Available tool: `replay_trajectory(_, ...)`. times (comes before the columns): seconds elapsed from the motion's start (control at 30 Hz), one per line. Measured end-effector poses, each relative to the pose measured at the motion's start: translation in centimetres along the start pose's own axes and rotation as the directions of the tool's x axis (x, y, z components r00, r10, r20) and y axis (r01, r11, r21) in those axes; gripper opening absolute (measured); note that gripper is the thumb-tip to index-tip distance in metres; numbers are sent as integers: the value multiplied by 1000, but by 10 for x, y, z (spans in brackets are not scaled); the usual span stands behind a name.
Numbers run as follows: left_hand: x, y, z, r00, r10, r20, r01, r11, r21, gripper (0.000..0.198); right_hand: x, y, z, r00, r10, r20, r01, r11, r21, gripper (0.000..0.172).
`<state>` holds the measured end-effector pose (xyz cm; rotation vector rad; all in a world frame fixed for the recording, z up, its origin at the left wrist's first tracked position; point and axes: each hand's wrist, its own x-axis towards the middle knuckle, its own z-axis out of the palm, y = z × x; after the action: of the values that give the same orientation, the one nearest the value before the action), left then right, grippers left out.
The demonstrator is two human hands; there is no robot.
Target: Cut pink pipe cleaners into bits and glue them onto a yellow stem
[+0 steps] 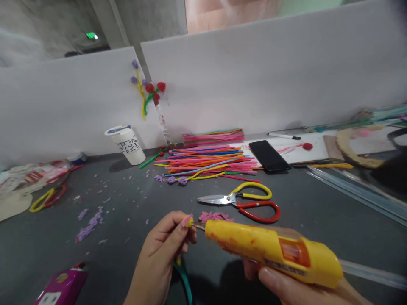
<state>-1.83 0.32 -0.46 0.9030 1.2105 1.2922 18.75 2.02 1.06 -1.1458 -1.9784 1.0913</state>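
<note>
The left hand (165,245) pinches a small pink piece (187,220) between closed fingers (178,231). The right hand (286,286) wraps shut around a yellow glue gun (270,250), its nozzle touching that piece. Scissors (244,201) lie just beyond the fingertips on the tabletop (127,203).

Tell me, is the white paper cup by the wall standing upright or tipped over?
Upright but tilted: the white paper cup stands on its base on the grey table, lid on top, leaning left in this wide-angle view.
</note>
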Motion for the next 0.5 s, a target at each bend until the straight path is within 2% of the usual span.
replay_trajectory(0.1, -1, -1, -1, 999, 26, 25, -26, 999, 20, 15, 2, -1, -1, 986, -166, -14, 162, 976, -146, 14)
replay_trajectory(0.23, -1, 0, -3, 997, -3, 79, 11, 995, -100, 15, 1, -4, -4, 939, -345, -11, 326, 896, -302, 20)
replay_trajectory(0.37, 0, 2, -3, 992, -61, 114, 88, 965, -247, 13, 0, -3, -1, 906, -423, -15, 380, 829, -411, 20)
replay_trajectory(0.5, -1, 5, 0, 990, -95, 100, 117, 962, -247, 13, 0, -4, 2, 909, -416, -25, 367, 827, -426, 23)
